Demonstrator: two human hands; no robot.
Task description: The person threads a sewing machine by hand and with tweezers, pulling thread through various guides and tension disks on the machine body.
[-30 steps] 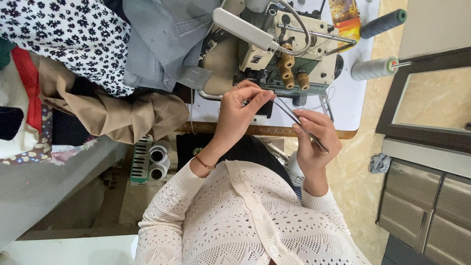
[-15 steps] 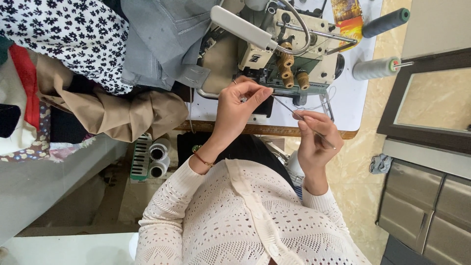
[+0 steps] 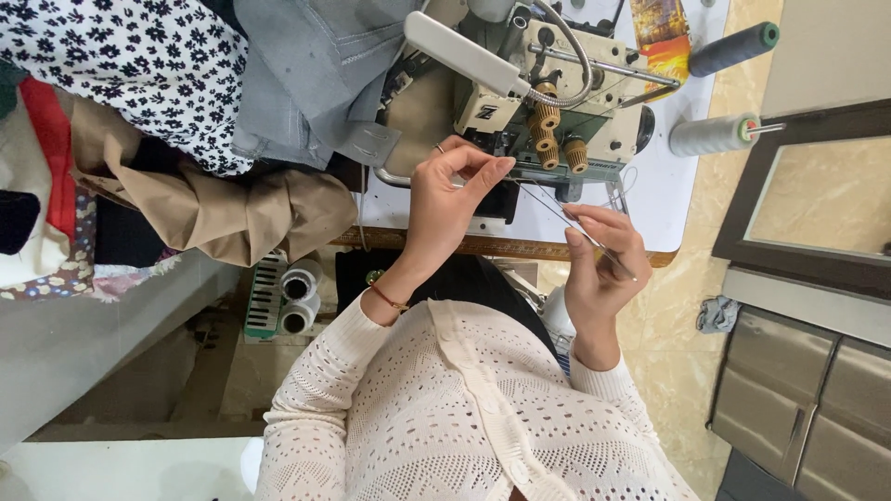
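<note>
Left hand (image 3: 455,199) is up by the front of the sewing machine (image 3: 529,93), thumb and fingertips pinched together on what looks like a fine thread end, too thin to see properly. Right hand (image 3: 601,264) is closed around a slim pair of tweezers (image 3: 594,239), tips angled toward the machine, with a thread (image 3: 543,197) running between the two hands. So both hands are clamped, apart from each other, just above the near edge of the white worktop (image 3: 668,199).

For a fiddly bit like this I'd say keep the thread taut, grip it right near its tip, and brace the wrists so nothing wobbles.

Further out: two cones of thread, a grey one (image 3: 713,135) and a dark teal one (image 3: 733,48), lie at the right of the machine. Beside them there's a flat rectangular packet (image 3: 661,37) in orange and yellow. Piled fabric (image 3: 167,83) sits left.
</note>
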